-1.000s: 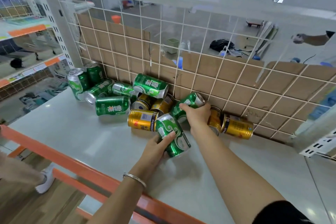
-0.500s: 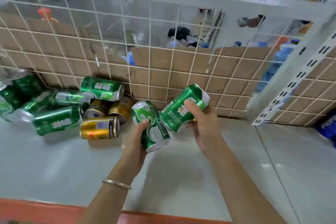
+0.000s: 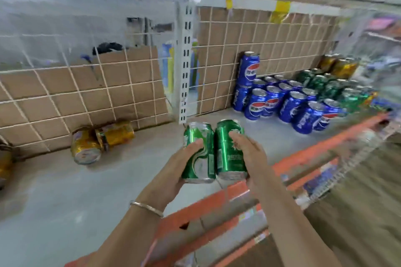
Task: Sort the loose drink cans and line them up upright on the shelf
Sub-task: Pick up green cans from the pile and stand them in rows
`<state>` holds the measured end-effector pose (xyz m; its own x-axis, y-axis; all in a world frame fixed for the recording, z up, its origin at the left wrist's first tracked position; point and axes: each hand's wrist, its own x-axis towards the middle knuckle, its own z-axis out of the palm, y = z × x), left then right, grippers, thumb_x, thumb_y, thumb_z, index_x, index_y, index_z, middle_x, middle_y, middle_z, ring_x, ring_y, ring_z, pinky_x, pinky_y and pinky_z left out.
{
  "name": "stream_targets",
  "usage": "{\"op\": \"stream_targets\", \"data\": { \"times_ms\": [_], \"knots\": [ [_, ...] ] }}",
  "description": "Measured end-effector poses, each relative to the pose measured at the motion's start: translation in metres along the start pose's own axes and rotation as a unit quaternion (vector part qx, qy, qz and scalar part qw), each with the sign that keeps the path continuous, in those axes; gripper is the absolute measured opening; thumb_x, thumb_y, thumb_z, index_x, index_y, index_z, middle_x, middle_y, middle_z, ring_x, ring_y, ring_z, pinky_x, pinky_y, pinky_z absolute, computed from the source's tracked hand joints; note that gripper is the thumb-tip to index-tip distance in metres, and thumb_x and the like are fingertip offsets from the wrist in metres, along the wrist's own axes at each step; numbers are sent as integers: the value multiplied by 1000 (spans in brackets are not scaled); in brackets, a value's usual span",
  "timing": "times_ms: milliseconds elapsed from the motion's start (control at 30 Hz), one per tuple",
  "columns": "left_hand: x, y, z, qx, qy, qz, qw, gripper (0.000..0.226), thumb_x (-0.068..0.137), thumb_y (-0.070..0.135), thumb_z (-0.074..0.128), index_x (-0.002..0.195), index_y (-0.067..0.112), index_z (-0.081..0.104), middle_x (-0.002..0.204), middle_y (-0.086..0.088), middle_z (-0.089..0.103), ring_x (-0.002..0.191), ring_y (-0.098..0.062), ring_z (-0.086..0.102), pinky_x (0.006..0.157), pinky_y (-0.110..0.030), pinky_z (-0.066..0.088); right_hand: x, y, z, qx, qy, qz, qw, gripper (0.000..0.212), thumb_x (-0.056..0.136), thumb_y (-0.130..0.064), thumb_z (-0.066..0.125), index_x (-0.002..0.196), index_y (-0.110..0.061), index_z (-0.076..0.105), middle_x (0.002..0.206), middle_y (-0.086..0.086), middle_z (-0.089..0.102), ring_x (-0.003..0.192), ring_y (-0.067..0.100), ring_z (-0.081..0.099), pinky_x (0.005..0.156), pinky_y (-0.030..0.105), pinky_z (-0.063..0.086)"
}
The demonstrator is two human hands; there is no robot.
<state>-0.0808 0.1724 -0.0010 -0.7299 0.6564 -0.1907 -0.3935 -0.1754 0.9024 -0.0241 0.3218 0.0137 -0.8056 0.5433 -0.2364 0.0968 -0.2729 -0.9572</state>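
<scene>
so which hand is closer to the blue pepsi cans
Right. The right hand grips the right green can, down-left of the blue Pepsi cans in the picture; the left hand grips the left green can, farther from them.

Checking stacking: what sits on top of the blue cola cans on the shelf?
One more blue cola can stands upright on the back-left can, by the wire grid. Other tops look bare; nearer cans cover the back rows' lower halves.

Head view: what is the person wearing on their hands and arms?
The left hand and the right hand are ungloved. Both forearms are bare, with no sleeve in view. A thin silver-coloured bangle circles the left wrist. No watch shows.
</scene>
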Motion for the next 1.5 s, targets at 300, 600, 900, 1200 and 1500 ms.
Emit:
{"op": "stream_targets", "data": {
  "times_ms": [300,600,900,1200,1500],
  "knots": [
    [2,-80,167,0,-51,-97,994,61,61,50,74,111,15,68,110,-13,69,99,-31,64,99,-48,44,-63,-13,-189,72,99,-4,992,25,83,-27,67,101,-9,66,86,13,69,71,29,67,66,36,55],
    [-15,-131,293,-78,-178,-105,975,27,89,25,50,105,11,66,98,-10,73,85,-20,71,65,-27,56,-119,-20,-313,54,149,21,987,24,80,-19,73,100,-8,64,90,17,73,82,35,70,77,48,56],
    [41,-145,342,-38,-178,-105,978,64,74,36,68,128,6,54,128,-21,58,121,-37,53,108,-54,35,-84,-36,-368,56,165,1,985,27,80,-21,73,100,-5,64,89,17,73,80,35,70,77,52,57],
    [168,-141,387,10,-178,-86,980,38,81,28,68,111,6,67,102,-14,72,90,-23,70,78,-35,55,35,-78,-424,44,175,10,984,25,82,-21,73,102,-11,63,94,18,72,81,37,71,73,60,55],
    [296,-104,428,135,-111,-61,983,27,76,34,75,89,10,72,85,-8,75,80,-23,71,74,-31,58,164,-127,-460,47,180,3,983,28,80,-25,75,102,-12,63,92,13,72,80,31,72,69,44,59]
  ]
}}
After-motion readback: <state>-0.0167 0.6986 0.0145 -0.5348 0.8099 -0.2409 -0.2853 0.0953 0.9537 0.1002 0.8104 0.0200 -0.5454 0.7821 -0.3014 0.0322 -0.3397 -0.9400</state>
